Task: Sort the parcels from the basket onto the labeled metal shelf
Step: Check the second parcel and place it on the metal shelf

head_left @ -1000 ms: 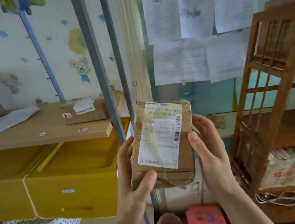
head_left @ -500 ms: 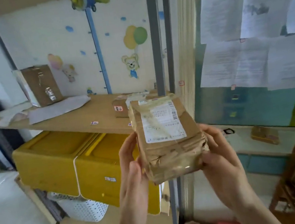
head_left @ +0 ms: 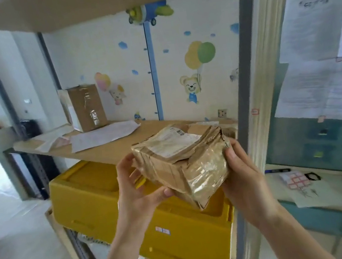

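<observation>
I hold a crumpled brown parcel (head_left: 182, 161) wrapped in clear tape, its white shipping label facing up and tilted away from me. My left hand (head_left: 139, 191) grips its left end from below. My right hand (head_left: 241, 176) clasps its right side. The parcel hovers just in front of the wooden board of the metal shelf (head_left: 112, 149), near the grey right upright (head_left: 245, 67). Another flat parcel (head_left: 206, 127) lies on the board right behind the held one, mostly hidden by it.
A tall taped cardboard box (head_left: 83, 107) stands at the back left of the board, with white flat envelopes (head_left: 103, 135) beside it. Yellow plastic bins (head_left: 99, 193) fill the level below. Papers hang on the glass panel (head_left: 321, 59) to the right.
The view swung left and up toward the shelf. The parcel has tipped from upright, label facing me, to nearly flat and has moved closer to the shelf board.
</observation>
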Tool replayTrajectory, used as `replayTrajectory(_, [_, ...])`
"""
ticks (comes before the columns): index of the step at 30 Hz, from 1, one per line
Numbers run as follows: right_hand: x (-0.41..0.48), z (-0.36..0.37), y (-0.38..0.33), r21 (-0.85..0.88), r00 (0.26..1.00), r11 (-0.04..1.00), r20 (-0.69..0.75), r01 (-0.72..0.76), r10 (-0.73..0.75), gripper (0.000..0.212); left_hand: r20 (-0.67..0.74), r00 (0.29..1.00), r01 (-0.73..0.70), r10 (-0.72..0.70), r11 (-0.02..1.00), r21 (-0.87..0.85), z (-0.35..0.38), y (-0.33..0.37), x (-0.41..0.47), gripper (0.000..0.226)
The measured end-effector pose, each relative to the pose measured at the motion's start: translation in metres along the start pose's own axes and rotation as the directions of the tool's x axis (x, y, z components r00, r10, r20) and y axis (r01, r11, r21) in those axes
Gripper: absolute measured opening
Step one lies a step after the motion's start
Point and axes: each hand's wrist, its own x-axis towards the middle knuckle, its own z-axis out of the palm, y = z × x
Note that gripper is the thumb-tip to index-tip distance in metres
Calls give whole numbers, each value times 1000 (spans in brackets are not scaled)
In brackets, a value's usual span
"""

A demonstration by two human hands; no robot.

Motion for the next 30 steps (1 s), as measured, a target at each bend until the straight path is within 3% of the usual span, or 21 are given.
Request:
replayTrajectory(3, [33, 25, 21, -8, 998, 1000, -64, 1, -1, 52, 103, 995, 14, 8, 978, -210, -35, -2, 35, 94])
replayTrajectory(5, [62, 41, 36, -205, 979, 978, -191, 31, -71, 34, 82, 997, 3, 12, 983, -184, -56, -4, 61, 82])
replayTrajectory(7, [92, 56, 48, -405, 948, 910, -248, 87, -201, 31, 51, 998, -30, 38, 986, -163, -74, -7, 86, 65])
replayTrajectory(10, [124, 69, 66, -490, 950, 861, -179, 141, -257, 36, 35, 997, -56, 62, 986, -155, -102, -20, 123, 40])
replayTrajectory(12, [139, 75, 73, -551, 974, 822, -67, 146, -218, 44, 5, 998, -69, 70, 989, -127, -117, -29, 145, 43])
replayTrajectory(15, [166, 81, 80, -796, 986, 594, 19, 116, -168, 67, 32, 998, -61, 62, 997, -39, -133, -41, 178, 45])
replayTrajectory(18, [196, 84, 73, -966, 984, 240, 50, 90, -171, 63, 59, 996, -79, 74, 994, 78, -144, -55, 216, 43])
replayTrajectory(21, [222, 84, 65, -993, 993, -104, 73, 63, -95, 60, 118, 991, -90, 70, 982, 168, -147, -70, 244, 48])
replayTrajectory(24, [237, 80, 60, -917, 999, -397, -17, -29, -35, 62, 160, 987, -68, 31, 971, 230, -140, -86, 258, 36])
replayTrajectory(26, [241, 74, 53, -870, 997, -488, -81, -75, -9, 65, 188, 982, -22, -33, 959, 284, -129, -95, 261, 39])
replayTrajectory(30, [237, 57, 53, -805, 968, -575, -236, -146, 85, 69, 233, 967, -12, -106, 891, 454, -109, -104, 259, 45])
